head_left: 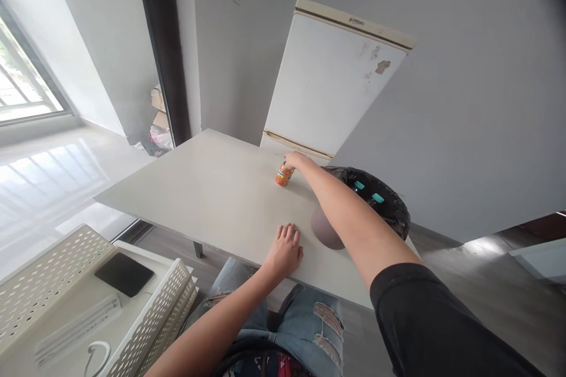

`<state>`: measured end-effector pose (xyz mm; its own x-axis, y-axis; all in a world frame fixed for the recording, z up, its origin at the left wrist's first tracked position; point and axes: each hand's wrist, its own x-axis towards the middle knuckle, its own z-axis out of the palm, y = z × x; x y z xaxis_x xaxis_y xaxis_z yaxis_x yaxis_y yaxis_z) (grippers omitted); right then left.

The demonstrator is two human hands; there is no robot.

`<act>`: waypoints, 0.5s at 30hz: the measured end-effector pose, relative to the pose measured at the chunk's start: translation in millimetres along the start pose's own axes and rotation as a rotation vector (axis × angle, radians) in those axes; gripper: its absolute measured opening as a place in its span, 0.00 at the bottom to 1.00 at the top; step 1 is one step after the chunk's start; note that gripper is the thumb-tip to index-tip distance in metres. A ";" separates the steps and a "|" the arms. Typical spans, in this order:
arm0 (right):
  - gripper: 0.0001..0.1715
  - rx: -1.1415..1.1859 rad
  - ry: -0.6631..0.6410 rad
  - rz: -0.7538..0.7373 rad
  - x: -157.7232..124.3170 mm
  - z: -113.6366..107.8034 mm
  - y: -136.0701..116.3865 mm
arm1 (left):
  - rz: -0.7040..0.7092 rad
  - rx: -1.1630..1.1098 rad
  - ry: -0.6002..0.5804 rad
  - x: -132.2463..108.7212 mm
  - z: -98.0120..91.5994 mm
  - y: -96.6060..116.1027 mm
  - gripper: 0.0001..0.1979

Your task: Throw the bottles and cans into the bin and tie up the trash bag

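Note:
My right hand (pixel 297 161) is stretched far across the pale table (pixel 212 194), its fingers closed round the top of a small orange bottle (pixel 283 175) that stands upright near the table's far edge. My left hand (pixel 285 250) lies flat on the table near its front edge, fingers together and holding nothing. A brownish round object (pixel 323 232) lies on the table under my right forearm, partly hidden by it.
A white fridge (pixel 327 82) stands behind the table against the grey wall. A black-lined bin (pixel 384 203) with teal-capped items is at the table's right. A white perforated cart (pixel 66 300) with a dark phone (pixel 124 274) sits at lower left.

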<state>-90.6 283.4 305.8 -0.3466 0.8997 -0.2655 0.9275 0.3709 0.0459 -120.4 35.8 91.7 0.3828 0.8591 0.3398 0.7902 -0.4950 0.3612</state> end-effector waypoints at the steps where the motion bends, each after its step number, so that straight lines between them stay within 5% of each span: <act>1: 0.20 -0.028 -0.035 0.060 0.8 2.0 -0.5 | 0.000 0.000 0.002 -0.1 -0.2 -0.2 0.18; 8: 0.26 -0.097 -0.085 0.182 -11.5 -13.5 -12.6 | -0.003 0.003 -0.010 -0.9 -3.0 -0.7 0.18; 12: 0.32 -0.047 -0.011 0.093 -43.2 -55.5 -6.1 | -0.003 0.006 -0.020 -0.1 -4.7 -0.1 0.19; 15: 0.34 0.008 0.131 -0.020 -94.5 -92.3 18.1 | -0.005 -0.002 -0.014 0.8 -4.1 -0.2 0.19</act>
<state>-54.0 226.4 420.6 -0.3795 0.9148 -0.1383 0.9213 0.3873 0.0337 -122.3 36.0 95.4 0.3858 0.8632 0.3256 0.7910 -0.4912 0.3649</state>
